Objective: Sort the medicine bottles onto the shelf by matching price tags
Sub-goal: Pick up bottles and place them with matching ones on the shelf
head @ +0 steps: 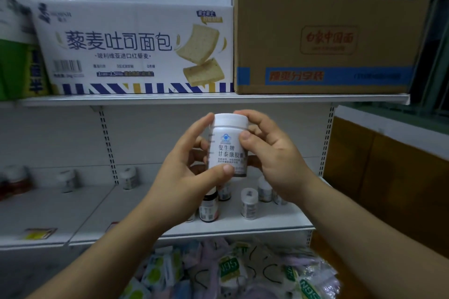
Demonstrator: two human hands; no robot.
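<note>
A white medicine bottle (227, 145) with a white cap and dark printed characters is held upright in front of the middle shelf. My left hand (187, 175) grips its left side and base, thumb across the lower label. My right hand (269, 153) grips its right side, thumb on the label and fingers over the cap. Behind and below, several small bottles stand on the white shelf (218, 228), among them a dark bottle (208, 207) and a white-capped bottle (249, 202). More bottles (128, 177) stand far left, blurred. A yellow price tag (38, 233) lies on the shelf's left part.
The upper shelf (194, 99) carries a white bread carton (136, 48) and a large brown cardboard box (325, 26). Packets in plastic wrap (230, 272) pile up below the shelf. A brown panelled wall (388, 177) stands at the right.
</note>
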